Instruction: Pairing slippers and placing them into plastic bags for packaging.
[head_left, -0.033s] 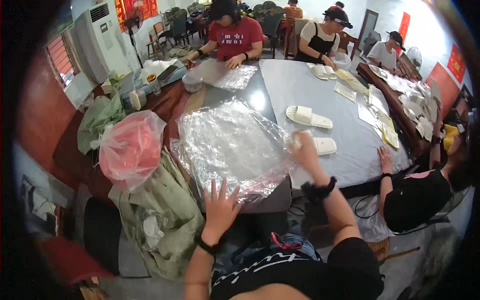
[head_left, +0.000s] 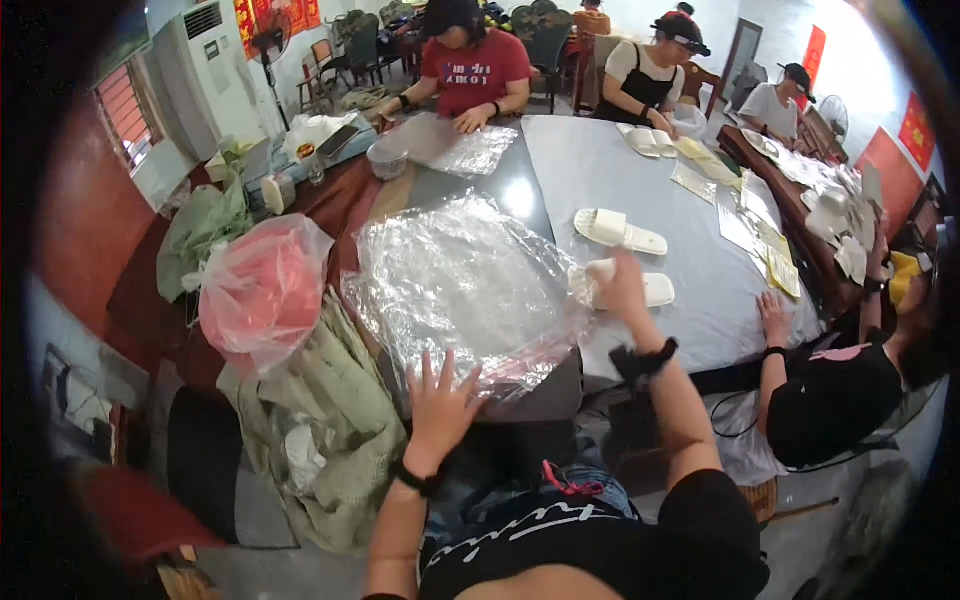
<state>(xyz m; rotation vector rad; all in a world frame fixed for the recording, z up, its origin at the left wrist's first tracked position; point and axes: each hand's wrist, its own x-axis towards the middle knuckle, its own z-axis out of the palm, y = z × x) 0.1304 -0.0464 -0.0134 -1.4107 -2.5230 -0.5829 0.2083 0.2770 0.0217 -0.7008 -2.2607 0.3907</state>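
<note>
My left hand [head_left: 442,405] lies flat with fingers spread on the near edge of a large clear plastic bag [head_left: 460,290], which is crinkled and spread over the table. My right hand [head_left: 624,290] is over the middle of the nearer cream slipper [head_left: 658,290], its fingers curled at the strap. That hand hides part of the slipper, while the toe and heel show on either side. The toe end sits by the bag's right edge. Just beyond it, the matching slipper [head_left: 622,232] lies with its sole down and its heel toward the right.
A red bundle in a clear bag [head_left: 265,295] and a green sack [head_left: 335,450] stand at my left. Co-workers sit around the table [head_left: 715,325]. Another slipper pair [head_left: 647,141], printed sheets [head_left: 745,225] and a clear tub [head_left: 388,158] lie farther off.
My right hand has shifted a little to the right, from the bag's edge and slipper's toe to the slipper's middle. My left hand keeps its place on the bag.
</note>
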